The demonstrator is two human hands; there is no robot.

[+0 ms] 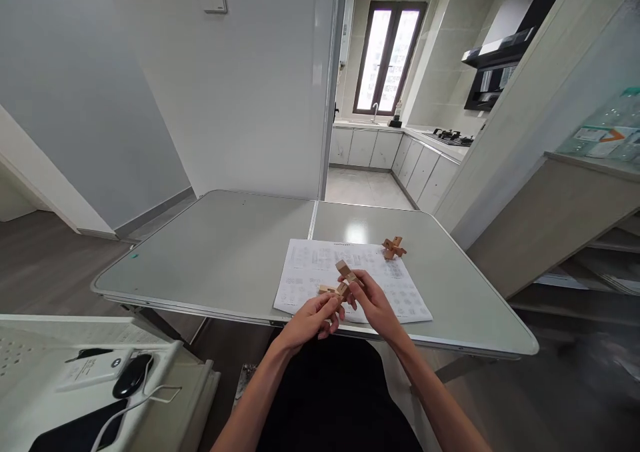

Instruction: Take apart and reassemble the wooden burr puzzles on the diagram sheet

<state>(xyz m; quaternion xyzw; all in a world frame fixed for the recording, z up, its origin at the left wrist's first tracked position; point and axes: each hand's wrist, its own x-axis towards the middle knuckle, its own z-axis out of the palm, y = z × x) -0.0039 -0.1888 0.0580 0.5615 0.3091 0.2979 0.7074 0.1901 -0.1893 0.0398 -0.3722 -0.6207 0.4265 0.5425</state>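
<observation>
My left hand point(314, 315) is closed on a light wooden puzzle piece point(327, 290), gripped between thumb and fingers. My right hand point(369, 297) pinches another wooden puzzle piece point(343, 268), which tilts up to the left. The two pieces meet between my hands; whether they interlock I cannot tell, as fingers cover the joint. Both hands are above the near part of a printed instruction sheet point(296, 265). An interlocked cross-shaped wooden puzzle point(394, 248) rests at the sheet's upper right corner.
The grey folding table point(210, 252) has a seam down its middle and a metal rim. At lower left, a white cart point(195, 379) holds a black mouse point(133, 376), a cable and a dark phone-like slab point(80, 432). Plastic bottles point(607, 132) stand on a shelf at right.
</observation>
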